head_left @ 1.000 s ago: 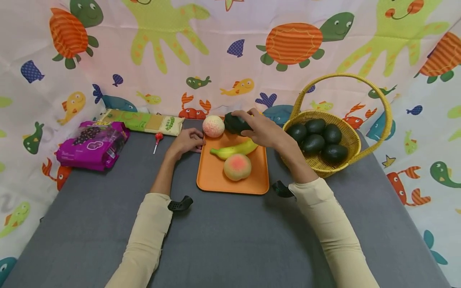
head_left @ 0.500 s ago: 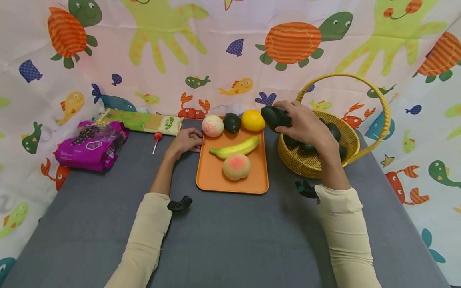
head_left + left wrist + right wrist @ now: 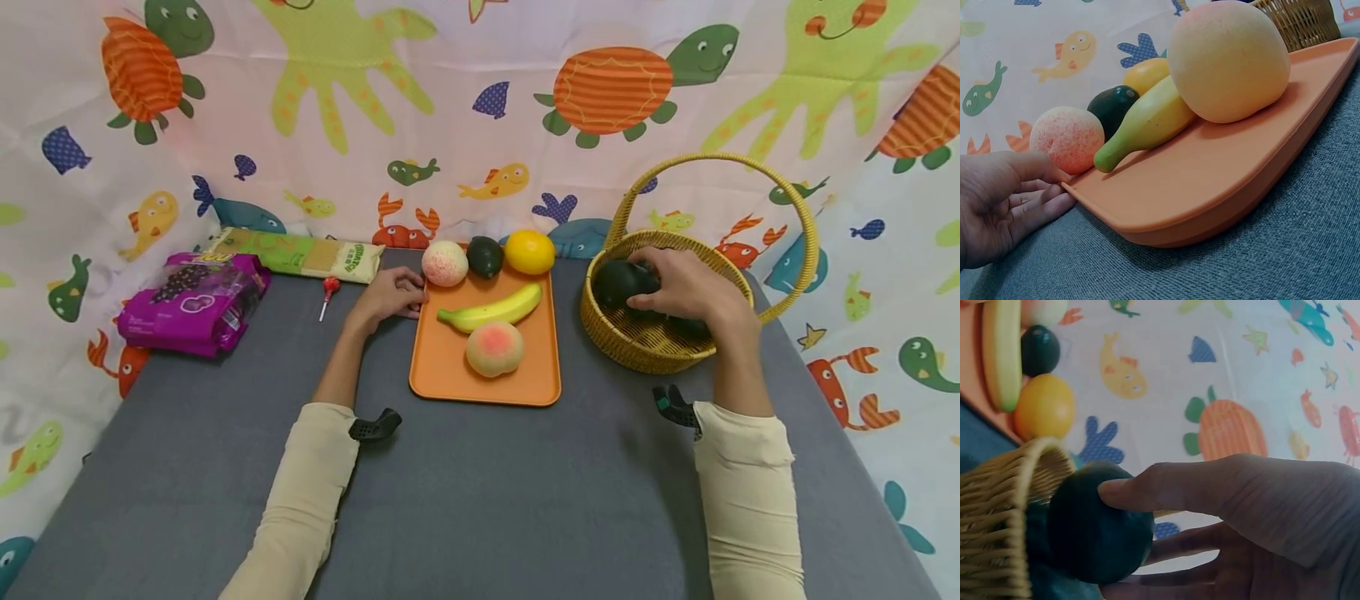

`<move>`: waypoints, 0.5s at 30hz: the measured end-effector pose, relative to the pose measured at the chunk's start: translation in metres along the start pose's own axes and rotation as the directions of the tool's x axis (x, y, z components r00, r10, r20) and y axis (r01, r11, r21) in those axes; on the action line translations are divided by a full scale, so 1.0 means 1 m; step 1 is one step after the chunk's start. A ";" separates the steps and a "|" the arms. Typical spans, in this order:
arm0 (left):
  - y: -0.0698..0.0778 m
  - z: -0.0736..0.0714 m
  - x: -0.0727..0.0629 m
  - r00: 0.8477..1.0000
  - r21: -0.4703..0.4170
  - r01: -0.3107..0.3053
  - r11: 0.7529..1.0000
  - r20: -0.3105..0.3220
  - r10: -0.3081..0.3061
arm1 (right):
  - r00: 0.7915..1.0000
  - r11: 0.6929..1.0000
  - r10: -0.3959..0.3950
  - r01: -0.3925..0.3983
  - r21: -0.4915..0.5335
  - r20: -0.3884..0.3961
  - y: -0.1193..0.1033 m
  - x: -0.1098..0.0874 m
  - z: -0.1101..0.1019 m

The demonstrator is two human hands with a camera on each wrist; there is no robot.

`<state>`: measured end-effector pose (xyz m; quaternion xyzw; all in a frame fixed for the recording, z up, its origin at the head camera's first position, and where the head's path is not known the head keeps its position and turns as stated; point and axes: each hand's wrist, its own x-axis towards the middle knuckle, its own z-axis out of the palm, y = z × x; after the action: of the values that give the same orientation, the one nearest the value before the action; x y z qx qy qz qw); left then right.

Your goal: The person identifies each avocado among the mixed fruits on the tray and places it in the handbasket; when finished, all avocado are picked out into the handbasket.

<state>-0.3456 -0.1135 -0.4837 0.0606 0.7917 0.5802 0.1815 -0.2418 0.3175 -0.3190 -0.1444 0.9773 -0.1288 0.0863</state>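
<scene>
My right hand (image 3: pixel 686 283) grips a dark green avocado (image 3: pixel 1100 525) with thumb and fingers, inside the yellow wicker basket (image 3: pixel 637 354). Other avocados show partly beneath that hand. At the tray's left edge, my left hand (image 3: pixel 1016 200) pinches the rim near its back corner, thumb on top and fingers below. On the orange tray (image 3: pixel 480 390) lie a speckled pale peach (image 3: pixel 444 263), an avocado (image 3: pixel 485 257) and a yellow lemon (image 3: pixel 529 252) along the back. In front of them are a banana (image 3: pixel 491 309) and a larger peach (image 3: pixel 495 349).
A purple grape-picture bag (image 3: pixel 191 304) and a long green-and-tan packet (image 3: pixel 296 254) lie at the back left. Beside them is a red lollipop (image 3: pixel 330 287). The basket's tall handle (image 3: pixel 806 225) arches over its opening. A cartoon-print cloth (image 3: pixel 450 108) hangs behind the grey table (image 3: pixel 480 500).
My right hand has carried an avocado rightward from over the back of the tray and lowered it into the basket. The left hand stays at the tray's edge.
</scene>
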 end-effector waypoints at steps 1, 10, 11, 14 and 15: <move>0.000 -0.001 0.000 1.000 0.002 -0.001 1.000 -0.001 0.001 | 1.000 1.000 0.003 -0.003 0.002 0.020 0.002 0.001 0.002; 0.001 0.000 -0.002 1.000 -0.005 0.000 1.000 0.006 0.000 | 0.987 0.999 -0.012 0.006 0.037 0.163 0.014 0.011 0.029; 0.001 0.000 -0.002 1.000 -0.006 -0.001 1.000 0.006 0.001 | 0.985 0.999 -0.018 0.011 0.042 0.171 0.015 0.011 0.031; 0.001 0.001 -0.002 1.000 -0.009 -0.001 1.000 0.007 0.001 | 0.982 0.999 -0.033 0.030 0.023 0.186 0.017 0.013 0.035; 0.001 0.001 -0.001 1.000 -0.009 0.001 1.000 0.003 -0.001 | 0.982 0.999 -0.035 0.034 0.011 0.185 0.018 0.014 0.036</move>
<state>-0.3441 -0.1129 -0.4830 0.0603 0.7889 0.5834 0.1835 -0.2524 0.3216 -0.3598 -0.1723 0.9619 -0.1199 0.1751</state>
